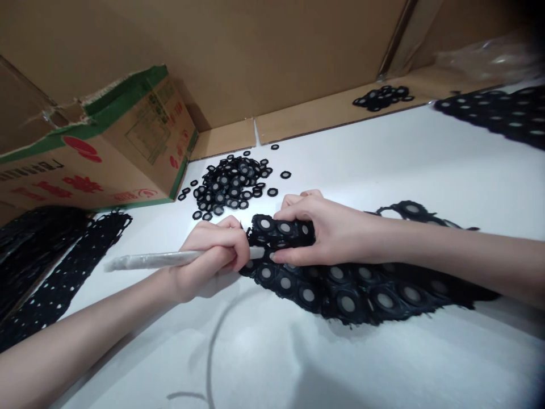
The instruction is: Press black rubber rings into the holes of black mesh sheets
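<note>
My left hand [213,250] is closed around a slim whitish stick-like tool [149,261]. The tool's far end points right and meets the edge of a black rubbery sheet [323,301] set with rows of grey-centred discs. Thumb below and fingers above, my right hand [310,227] grips a folded-over part of that sheet. The rest of the sheet lies on the white table [255,363] beneath my right forearm. Just beyond my hands is a heap of loose black rings with grey centres [232,184].
A green-edged cardboard box [140,142] stands at the back left. Beside it lies a perforated black sheet [63,278]. A smaller pile of rings [383,97] and another disc-filled sheet [502,113] are at the back right, near clear plastic [489,59]. Cardboard walls [272,51] border the table.
</note>
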